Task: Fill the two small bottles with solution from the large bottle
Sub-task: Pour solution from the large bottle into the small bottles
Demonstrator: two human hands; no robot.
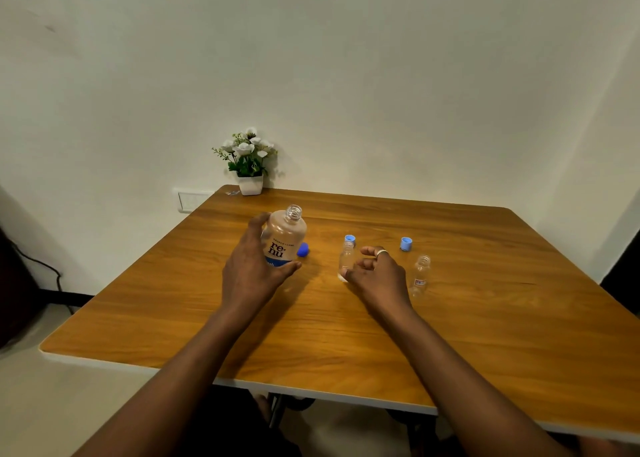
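The large bottle, uncapped and labelled "renu", stands on the wooden table. My left hand wraps around its left side and base. Its dark blue cap lies just behind it to the right. One small clear bottle stands open in the middle, and the fingertips of my right hand touch its lower part without closing around it. The second small bottle stands open to the right of that hand. Two light blue caps rest behind the small bottles.
A white pot of artificial flowers stands at the table's far left corner against the wall. A wall socket sits left of it. A black cable runs down at the left.
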